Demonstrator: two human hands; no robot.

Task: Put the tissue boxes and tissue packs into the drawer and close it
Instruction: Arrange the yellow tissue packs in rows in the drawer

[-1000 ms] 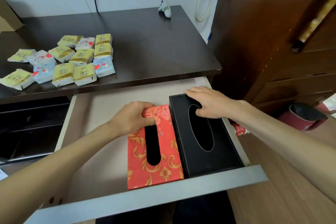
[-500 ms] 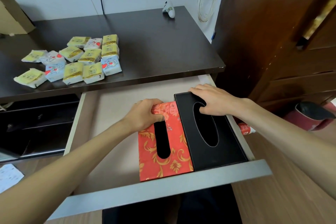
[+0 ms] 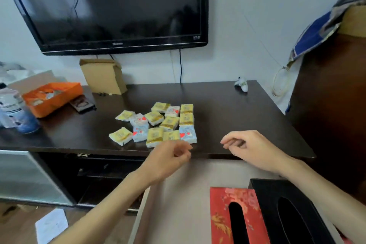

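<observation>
Now our left hand (image 3: 168,157) and right hand (image 3: 250,149) have lifted off the red tissue box (image 3: 221,204) and black tissue box (image 3: 265,190), grips loosely curled, empty. Both boxes lie in the open drawer (image 3: 178,204), cut off below. Tissue packs (image 3: 158,123) remain on the bench (image 3: 227,117), blurred.

Drawer (image 3: 178,204) floor lies bare left of the red tissue box (image 3: 221,216) — tabletop (image 3: 227,109) open right of the packs (image 3: 158,123).

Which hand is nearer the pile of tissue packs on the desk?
Left. The left hand hovers just at the near edge of the tissue packs; the right hand hangs off to their right, clearly apart.
</observation>
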